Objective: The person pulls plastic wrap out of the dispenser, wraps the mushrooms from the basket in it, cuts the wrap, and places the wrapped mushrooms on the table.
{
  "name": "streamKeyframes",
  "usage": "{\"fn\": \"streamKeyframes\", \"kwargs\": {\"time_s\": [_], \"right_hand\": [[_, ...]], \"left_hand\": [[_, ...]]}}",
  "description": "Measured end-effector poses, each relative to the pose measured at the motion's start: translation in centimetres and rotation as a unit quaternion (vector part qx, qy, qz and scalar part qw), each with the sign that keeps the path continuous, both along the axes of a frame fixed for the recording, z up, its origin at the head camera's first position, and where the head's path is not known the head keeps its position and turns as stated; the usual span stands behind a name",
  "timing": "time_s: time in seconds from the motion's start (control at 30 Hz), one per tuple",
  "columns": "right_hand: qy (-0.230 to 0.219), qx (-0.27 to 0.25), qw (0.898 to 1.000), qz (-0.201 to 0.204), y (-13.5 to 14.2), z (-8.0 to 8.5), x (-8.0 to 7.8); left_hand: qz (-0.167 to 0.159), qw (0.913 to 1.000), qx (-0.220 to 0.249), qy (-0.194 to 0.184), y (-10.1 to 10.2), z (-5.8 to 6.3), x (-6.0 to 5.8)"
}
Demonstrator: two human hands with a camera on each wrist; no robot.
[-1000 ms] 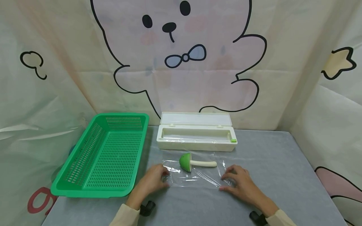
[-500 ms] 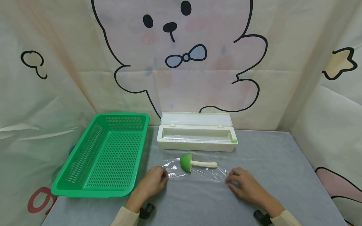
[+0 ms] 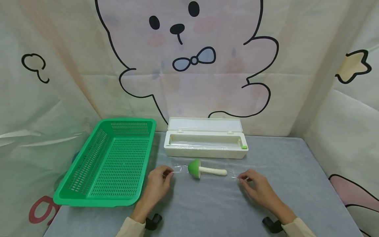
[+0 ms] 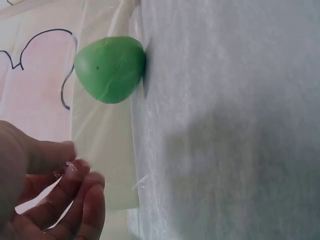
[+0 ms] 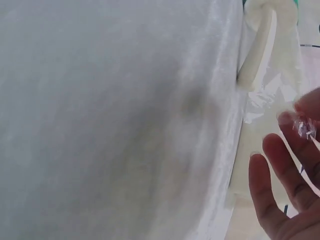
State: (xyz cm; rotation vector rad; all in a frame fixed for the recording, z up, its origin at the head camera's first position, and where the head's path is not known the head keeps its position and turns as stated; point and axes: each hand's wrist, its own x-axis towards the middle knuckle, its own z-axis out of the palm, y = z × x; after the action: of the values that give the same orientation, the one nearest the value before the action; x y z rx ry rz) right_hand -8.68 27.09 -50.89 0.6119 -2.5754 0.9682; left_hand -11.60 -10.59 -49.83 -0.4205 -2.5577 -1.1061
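Observation:
A toy mushroom (image 3: 193,169) with a green cap and pale stem lies sideways in front of the white box, its cap toward the left. Clear plastic wrap (image 3: 180,169) shows on both sides of it. My left hand (image 3: 158,182) pinches the wrap's left near corner between thumb and fingertips. At the other end, my right hand (image 3: 257,187) pinches the right near corner. In the left wrist view the green cap (image 4: 111,70) stands beyond the fingertips. Crumpled film (image 5: 303,127) shows between the right thumb and index finger in the right wrist view, other fingers spread.
Behind the mushroom stands a white wrap dispenser box (image 3: 204,153), lid raised, with a small green slider (image 3: 244,147) at its right end. A green perforated basket (image 3: 97,202) sits on the left. A grey cloth covers the table (image 3: 204,214); printed curtains surround it.
The wrap's near edge has been drawn away from the person, toward the mushroom. Both hands have moved slightly forward, fingertips now pinched on its corners. The mushroom has barely moved.

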Motion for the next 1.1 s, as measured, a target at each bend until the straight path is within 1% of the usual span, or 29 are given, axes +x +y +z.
{"fn": "streamKeyframes", "kwargs": {"time_s": [0.13, 0.27, 0.4, 0.53, 0.67, 0.9, 1.0, 1.1], "right_hand": [[-0.003, -0.019, 1.0, -0.009, -0.5, 0.1, -0.5], [0.001, -0.021, 1.0, -0.022, -0.9, 0.1, -1.0], [0.002, -0.022, 0.999, -0.046, -1.0, 0.2, -1.3], [0.006, -0.036, 0.997, -0.062, -0.8, 0.5, -1.5], [0.01, -0.043, 0.997, -0.067, -0.4, 0.8, -1.6], [0.008, -0.047, 0.997, -0.058, 0.0, 1.3, -1.9], [-0.005, -0.052, 0.997, -0.052, 0.1, 1.7, -1.7], [-0.034, -0.061, 0.997, -0.043, 0.3, 2.1, -1.3]], "left_hand": [[0.018, 0.9987, 0.047, -0.007, 0.1, 0.1, -0.4], [0.038, 0.9953, 0.083, -0.033, 0.3, 0.3, -0.9], [0.056, 0.9912, 0.105, -0.059, 0.5, 0.3, -1.2], [0.067, 0.987, 0.126, -0.074, 0.6, 0.4, -1.4], [0.068, 0.9823, 0.152, -0.085, 0.7, 0.5, -1.5], [0.055, 0.9788, 0.179, -0.083, 1.0, 0.6, -1.6], [0.057, 0.9772, 0.185, -0.087, 1.1, 0.9, -1.4], [0.057, 0.9772, 0.185, -0.087, 1.1, 1.1, -1.1]]}}
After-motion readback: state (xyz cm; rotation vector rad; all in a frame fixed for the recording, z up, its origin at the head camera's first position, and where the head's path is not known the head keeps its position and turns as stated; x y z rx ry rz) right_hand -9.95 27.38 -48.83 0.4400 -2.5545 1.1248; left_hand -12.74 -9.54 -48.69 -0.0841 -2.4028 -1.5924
